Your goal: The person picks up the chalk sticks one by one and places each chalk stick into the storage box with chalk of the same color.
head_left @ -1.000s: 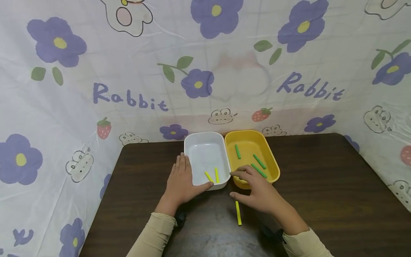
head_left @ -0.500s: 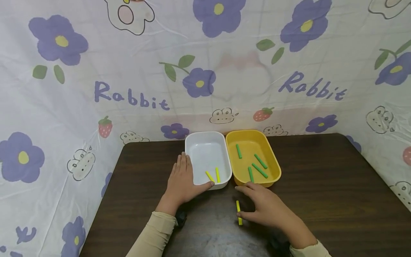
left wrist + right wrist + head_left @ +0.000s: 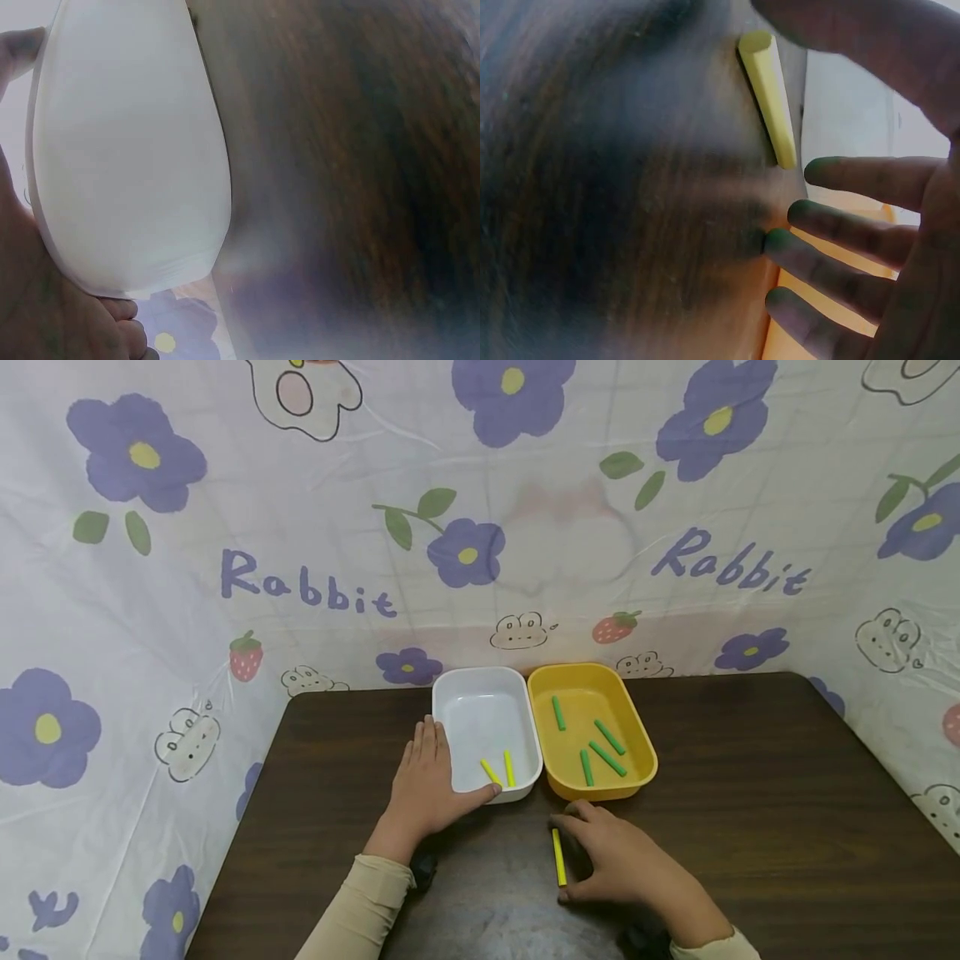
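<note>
My left hand point(image 3: 427, 785) lies against the white tray point(image 3: 480, 718), fingers straight along its left side and thumb at the front rim. Two yellow sticks point(image 3: 509, 768) lie in that tray near the thumb. On the table in front of the trays is another yellow stick point(image 3: 558, 857), which looks like chalk. Around it hovers my right hand point(image 3: 618, 856), thumb by the near end and fingertips by the far end. In the right wrist view a gap shows between the yellow stick point(image 3: 769, 97) and the spread fingers point(image 3: 847, 232), whose tips look greenish.
A yellow tray point(image 3: 573, 735) stands right beside the white one and holds several green sticks point(image 3: 607, 758). Both sit near the back edge of the dark wooden table point(image 3: 750, 793). Behind hangs a printed cloth point(image 3: 322, 510) with flowers and rabbits.
My right hand has moved from over the yellow tray's front down towards me to the yellow stick on the table. A further green stick now shows in the yellow tray. My left hand stays put.
</note>
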A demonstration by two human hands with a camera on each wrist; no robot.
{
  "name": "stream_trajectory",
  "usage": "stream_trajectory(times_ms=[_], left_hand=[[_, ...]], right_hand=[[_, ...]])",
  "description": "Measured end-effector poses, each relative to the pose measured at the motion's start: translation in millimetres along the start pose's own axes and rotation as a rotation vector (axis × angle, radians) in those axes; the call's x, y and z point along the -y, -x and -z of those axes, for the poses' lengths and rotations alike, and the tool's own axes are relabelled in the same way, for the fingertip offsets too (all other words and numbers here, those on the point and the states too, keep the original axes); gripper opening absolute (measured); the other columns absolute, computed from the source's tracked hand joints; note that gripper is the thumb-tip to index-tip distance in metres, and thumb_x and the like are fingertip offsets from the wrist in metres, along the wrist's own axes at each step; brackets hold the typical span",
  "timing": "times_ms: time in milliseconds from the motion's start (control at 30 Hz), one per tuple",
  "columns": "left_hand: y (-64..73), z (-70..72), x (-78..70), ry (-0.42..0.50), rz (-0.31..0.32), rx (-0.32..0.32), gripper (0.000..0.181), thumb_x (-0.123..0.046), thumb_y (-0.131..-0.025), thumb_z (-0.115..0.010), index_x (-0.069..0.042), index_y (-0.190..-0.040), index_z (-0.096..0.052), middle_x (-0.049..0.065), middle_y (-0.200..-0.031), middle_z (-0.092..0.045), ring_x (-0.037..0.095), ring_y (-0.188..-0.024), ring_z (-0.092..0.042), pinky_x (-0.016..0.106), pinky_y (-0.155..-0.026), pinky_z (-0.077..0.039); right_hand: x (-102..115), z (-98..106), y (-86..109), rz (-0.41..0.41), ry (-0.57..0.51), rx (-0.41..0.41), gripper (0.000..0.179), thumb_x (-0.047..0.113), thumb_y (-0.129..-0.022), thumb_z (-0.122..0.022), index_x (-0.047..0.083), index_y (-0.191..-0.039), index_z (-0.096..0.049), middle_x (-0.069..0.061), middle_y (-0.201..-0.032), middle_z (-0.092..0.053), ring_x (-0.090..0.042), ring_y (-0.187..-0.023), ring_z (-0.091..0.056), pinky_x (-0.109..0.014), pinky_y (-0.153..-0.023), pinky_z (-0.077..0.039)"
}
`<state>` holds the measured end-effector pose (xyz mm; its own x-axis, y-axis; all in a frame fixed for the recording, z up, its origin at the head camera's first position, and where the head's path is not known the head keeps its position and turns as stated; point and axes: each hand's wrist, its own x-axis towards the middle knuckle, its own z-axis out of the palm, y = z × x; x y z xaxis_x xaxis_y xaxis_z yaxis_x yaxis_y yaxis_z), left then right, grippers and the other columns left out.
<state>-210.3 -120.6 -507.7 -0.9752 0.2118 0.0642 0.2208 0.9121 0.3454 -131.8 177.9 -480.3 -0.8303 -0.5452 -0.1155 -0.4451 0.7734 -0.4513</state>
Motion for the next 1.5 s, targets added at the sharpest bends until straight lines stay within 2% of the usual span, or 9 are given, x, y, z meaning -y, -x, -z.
stream_trajectory(times_ms=[367,667,867,1067,1400,1500], left_hand=[[-1.0,-1.1,0.9,0.005,0.008,0.003,0.136,-0.092,-0.082,-0.055,0.003,-0.169,-0.011,0.022,-0.178,-0.005,0.037,-0.167,-0.007,0.052,-0.134,-0.017],[0.3,0.2,-1.3,0.012,-0.001,-0.014,0.136,-0.09,-0.082,-0.057,0.004,-0.168,-0.01,0.024,-0.177,-0.008,0.04,-0.166,-0.01,0.053,-0.133,-0.019],[1.3,1.3,-2.3,0.019,-0.006,-0.026,0.134,-0.088,-0.082,-0.059,0.006,-0.167,-0.015,0.025,-0.177,-0.011,0.041,-0.165,-0.012,0.055,-0.132,-0.021],[2.2,0.9,-1.5,0.025,-0.001,-0.012,0.135,-0.088,-0.082,-0.059,0.005,-0.168,-0.011,0.024,-0.177,-0.006,0.04,-0.166,-0.009,0.054,-0.133,-0.019],[0.3,-0.3,-0.4,0.005,0.007,-0.006,0.137,-0.092,-0.082,-0.056,0.004,-0.168,-0.009,0.023,-0.178,-0.005,0.038,-0.166,-0.007,0.052,-0.133,-0.018],[0.9,0.2,-0.8,0.004,0.008,-0.003,0.137,-0.091,-0.082,-0.056,0.004,-0.168,-0.009,0.023,-0.178,-0.004,0.038,-0.166,-0.007,0.053,-0.133,-0.018]], right_hand=[[0.4,-6.4,-4.4,-0.056,0.051,0.016,0.086,0.05,-0.074,-0.096,0.006,-0.141,-0.065,-0.013,-0.144,-0.056,-0.035,-0.127,-0.06,-0.056,-0.095,-0.056],[-1.4,-9.8,-5.1,-0.059,0.062,0.006,0.085,0.052,-0.073,-0.096,0.007,-0.139,-0.066,-0.01,-0.141,-0.056,-0.032,-0.126,-0.057,-0.054,-0.096,-0.056],[-1.7,-9.5,-4.9,-0.041,0.065,-0.007,0.083,0.05,-0.074,-0.095,0.007,-0.138,-0.067,-0.009,-0.139,-0.057,-0.032,-0.125,-0.058,-0.053,-0.094,-0.056],[-1.5,-9.2,-4.6,-0.028,0.067,-0.019,0.081,0.051,-0.075,-0.095,0.007,-0.136,-0.067,-0.009,-0.138,-0.058,-0.031,-0.124,-0.059,-0.053,-0.094,-0.056],[8.1,-5.8,-7.6,0.056,0.035,-0.132,0.075,0.051,-0.077,-0.093,0.012,-0.135,-0.067,-0.003,-0.132,-0.063,-0.025,-0.119,-0.064,-0.051,-0.096,-0.057],[12.6,-4.2,-8.9,0.072,0.039,-0.178,0.075,0.05,-0.078,-0.093,0.011,-0.136,-0.066,-0.003,-0.133,-0.065,-0.025,-0.122,-0.064,-0.051,-0.1,-0.056]])
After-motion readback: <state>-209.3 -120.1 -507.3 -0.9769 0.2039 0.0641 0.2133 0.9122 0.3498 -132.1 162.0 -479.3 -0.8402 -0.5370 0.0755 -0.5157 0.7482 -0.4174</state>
